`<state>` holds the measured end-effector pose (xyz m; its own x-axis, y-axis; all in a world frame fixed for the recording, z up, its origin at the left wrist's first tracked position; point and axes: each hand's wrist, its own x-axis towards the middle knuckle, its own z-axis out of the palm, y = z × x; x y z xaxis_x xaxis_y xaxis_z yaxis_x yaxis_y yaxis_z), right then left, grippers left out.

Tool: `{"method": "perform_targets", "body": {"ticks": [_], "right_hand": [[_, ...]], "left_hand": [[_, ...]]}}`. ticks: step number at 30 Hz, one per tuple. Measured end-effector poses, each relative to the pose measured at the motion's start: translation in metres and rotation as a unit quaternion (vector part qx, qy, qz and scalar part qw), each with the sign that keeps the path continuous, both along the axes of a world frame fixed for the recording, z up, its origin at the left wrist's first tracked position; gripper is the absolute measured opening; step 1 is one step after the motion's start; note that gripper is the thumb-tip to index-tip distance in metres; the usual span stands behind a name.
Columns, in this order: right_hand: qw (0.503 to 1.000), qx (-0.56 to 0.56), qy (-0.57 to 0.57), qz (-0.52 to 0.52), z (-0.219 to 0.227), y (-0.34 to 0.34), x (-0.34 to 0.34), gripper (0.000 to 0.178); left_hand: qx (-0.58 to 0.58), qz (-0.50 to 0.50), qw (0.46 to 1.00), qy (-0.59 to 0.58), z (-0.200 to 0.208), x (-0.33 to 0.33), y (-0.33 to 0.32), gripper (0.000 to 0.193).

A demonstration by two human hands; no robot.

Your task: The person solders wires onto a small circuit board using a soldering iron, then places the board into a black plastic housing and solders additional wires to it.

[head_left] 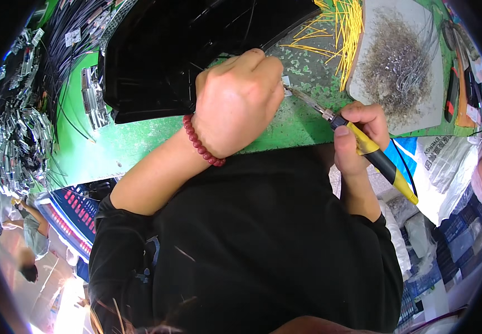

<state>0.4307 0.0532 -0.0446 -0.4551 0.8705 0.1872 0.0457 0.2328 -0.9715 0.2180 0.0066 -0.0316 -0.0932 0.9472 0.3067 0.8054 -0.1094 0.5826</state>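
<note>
My right hand point(363, 133) is wrapped round a yellow and black soldering iron point(370, 147), which tilts with its metal tip toward my left hand. My left hand point(241, 100), with a dark red bead bracelet point(197, 142) at the wrist, is closed above the green worktop point(157, 136). Its fingertips are turned away, so what they pinch is hidden. Just beyond those fingers shows a small pale piece point(286, 86), and the iron's tip meets or nearly meets it. A black plastic bin point(146, 83) stands close behind my left hand.
Yellow wires point(351, 39) lie at the back. Right of them, a pale board point(358, 83) bears a heap of wire scraps point(400, 67). Bundled metallic parts point(21, 145) and black cables point(65, 61) crowd the left edge. Another person point(32, 228) is at lower left.
</note>
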Motion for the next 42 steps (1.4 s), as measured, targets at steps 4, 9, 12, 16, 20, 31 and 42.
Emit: {"method": "perform_targets", "body": {"ticks": [4, 9, 12, 16, 20, 31, 42], "right_hand": [[1.0, -0.027, -0.003, -0.008, 0.0, 0.0, 0.001, 0.024], [0.996, -0.03, 0.075, -0.047, -0.008, -0.002, 0.003, 0.026], [0.988, -0.049, 0.137, -0.047, -0.005, -0.001, 0.0, 0.029], [0.992, -0.014, 0.101, -0.074, -0.005, -0.001, -0.004, 0.028], [0.988, -0.008, 0.118, -0.097, -0.004, 0.0, -0.008, 0.031], [0.991, -0.03, 0.098, -0.084, -0.004, -0.008, -0.002, 0.037], [1.0, 0.014, 0.0, -0.017, 0.011, 0.0, -0.005, 0.038]], "left_hand": [[0.004, -0.001, 1.0, -0.003, -0.002, 0.0, 0.0, 0.013], [-0.001, -0.002, 1.0, -0.009, -0.001, 0.0, -0.001, 0.014], [0.004, -0.002, 1.0, -0.01, 0.0, 0.0, 0.0, 0.014], [-0.003, -0.002, 1.0, -0.008, 0.002, 0.001, 0.001, 0.014], [-0.007, -0.002, 1.0, -0.004, 0.004, 0.0, 0.001, 0.015], [-0.032, -0.016, 0.999, 0.036, 0.009, 0.0, 0.003, 0.018], [-0.057, -0.013, 0.996, 0.061, 0.016, 0.001, 0.0, 0.019]]}}
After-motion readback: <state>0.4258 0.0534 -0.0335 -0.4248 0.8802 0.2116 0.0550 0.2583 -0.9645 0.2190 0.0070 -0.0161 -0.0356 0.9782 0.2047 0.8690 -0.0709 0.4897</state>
